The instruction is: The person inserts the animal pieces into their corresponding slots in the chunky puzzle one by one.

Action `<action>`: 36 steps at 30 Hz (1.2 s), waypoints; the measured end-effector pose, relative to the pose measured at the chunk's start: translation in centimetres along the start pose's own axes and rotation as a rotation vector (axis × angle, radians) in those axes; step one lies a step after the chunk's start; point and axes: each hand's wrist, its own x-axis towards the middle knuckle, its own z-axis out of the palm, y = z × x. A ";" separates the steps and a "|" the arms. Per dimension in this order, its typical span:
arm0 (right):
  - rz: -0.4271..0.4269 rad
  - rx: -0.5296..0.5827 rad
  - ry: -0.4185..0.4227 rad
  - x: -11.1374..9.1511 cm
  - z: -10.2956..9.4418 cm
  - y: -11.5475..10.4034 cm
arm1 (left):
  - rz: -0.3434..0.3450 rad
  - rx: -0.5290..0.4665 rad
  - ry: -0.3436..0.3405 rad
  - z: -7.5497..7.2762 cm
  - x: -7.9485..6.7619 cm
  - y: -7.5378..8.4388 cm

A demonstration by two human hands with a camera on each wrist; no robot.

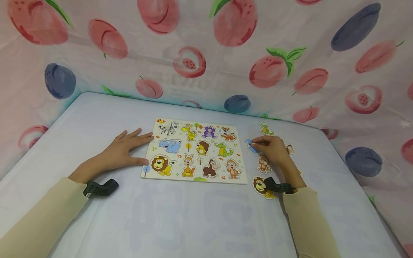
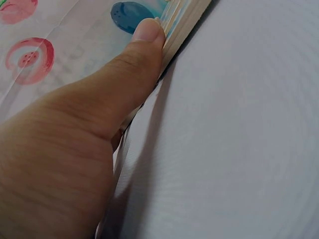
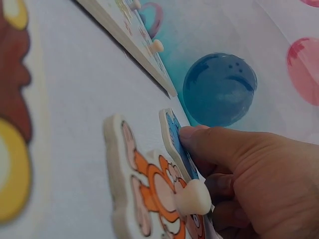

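In the head view, a wooden animal puzzle board (image 1: 178, 166) lies mid-table, its rows showing a zebra, giraffe, elephant, lion and other animals. My left hand (image 1: 124, 150) spreads its fingers along the board's left edge, and in the left wrist view the thumb (image 2: 137, 57) touches that edge. To the right of the board, my right hand (image 1: 274, 148) pinches a blue puzzle piece (image 1: 251, 146). The right wrist view has the thumb against this blue piece (image 3: 179, 142), whose knob is hidden. An orange-brown monkey piece (image 3: 159, 189) with a pale knob is nearer that camera.
Other loose pieces lie around the right hand: a crocodile (image 1: 266, 129) beyond it, a monkey (image 1: 264, 164) and a lion (image 1: 262, 188) nearer. Another piece (image 1: 290, 148) is partly behind the hand. A fruit-patterned cloth (image 1: 219, 86) rises behind the white table (image 1: 145, 222).
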 end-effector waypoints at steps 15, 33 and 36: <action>-0.008 -0.046 0.021 -0.1 -1.0 -1.3 | -0.014 0.002 -0.007 0.1 0.1 -0.1; -0.218 -0.042 0.030 0.3 -1.5 -4.4 | -0.010 0.005 -0.004 0.1 0.1 -0.1; -0.232 -0.032 0.026 0.6 -1.2 -5.1 | -0.005 0.007 0.002 0.2 0.1 -0.2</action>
